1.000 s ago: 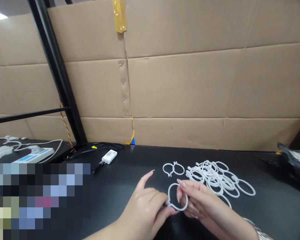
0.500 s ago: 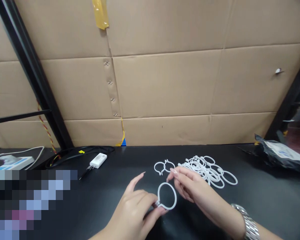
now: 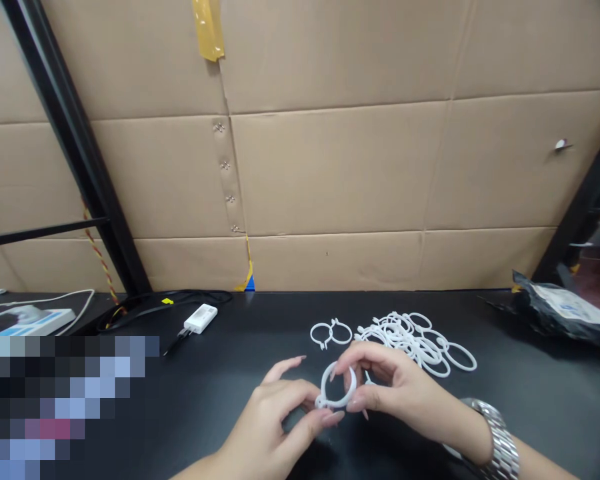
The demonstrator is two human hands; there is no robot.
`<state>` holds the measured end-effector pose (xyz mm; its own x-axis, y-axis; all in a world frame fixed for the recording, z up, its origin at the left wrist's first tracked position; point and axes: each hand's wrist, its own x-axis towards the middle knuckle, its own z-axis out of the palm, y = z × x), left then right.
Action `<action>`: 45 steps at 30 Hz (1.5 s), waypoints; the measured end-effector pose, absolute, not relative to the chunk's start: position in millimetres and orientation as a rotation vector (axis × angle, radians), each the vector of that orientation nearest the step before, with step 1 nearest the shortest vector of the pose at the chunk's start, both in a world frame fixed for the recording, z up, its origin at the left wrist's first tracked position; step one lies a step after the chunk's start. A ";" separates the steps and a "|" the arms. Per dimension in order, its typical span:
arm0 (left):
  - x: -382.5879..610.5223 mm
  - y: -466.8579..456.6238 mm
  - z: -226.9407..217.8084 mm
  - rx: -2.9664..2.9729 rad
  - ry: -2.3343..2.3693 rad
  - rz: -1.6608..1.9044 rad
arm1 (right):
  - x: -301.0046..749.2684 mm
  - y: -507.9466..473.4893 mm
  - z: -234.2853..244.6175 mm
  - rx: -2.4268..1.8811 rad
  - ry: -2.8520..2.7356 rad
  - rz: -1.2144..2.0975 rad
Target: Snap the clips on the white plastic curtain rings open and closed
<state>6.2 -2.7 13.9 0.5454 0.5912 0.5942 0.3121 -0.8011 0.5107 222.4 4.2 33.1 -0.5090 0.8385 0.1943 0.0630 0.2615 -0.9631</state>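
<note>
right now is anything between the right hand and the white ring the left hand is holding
Nothing visible: the right hand touches the white ring, opposite the left hand. The pile of rings lies on the table beyond the right hand, not between.

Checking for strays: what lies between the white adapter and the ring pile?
In the head view, two white rings lie there, nearer the ring pile than the adapter.

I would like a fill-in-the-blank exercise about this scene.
The left hand and right hand both touch a white ____.
A ____ metal band circles the right wrist.
Behind the black table, the wall is brown ____.
The ring pair lies to the ____ of the ring pile.

Answers: ring; silver; cardboard; left.
</note>
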 end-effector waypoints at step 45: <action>5.4 -4.9 18.7 3.004 0.674 1.272 | 201.5 -17.4 31.3 -1.191 -2.196 0.910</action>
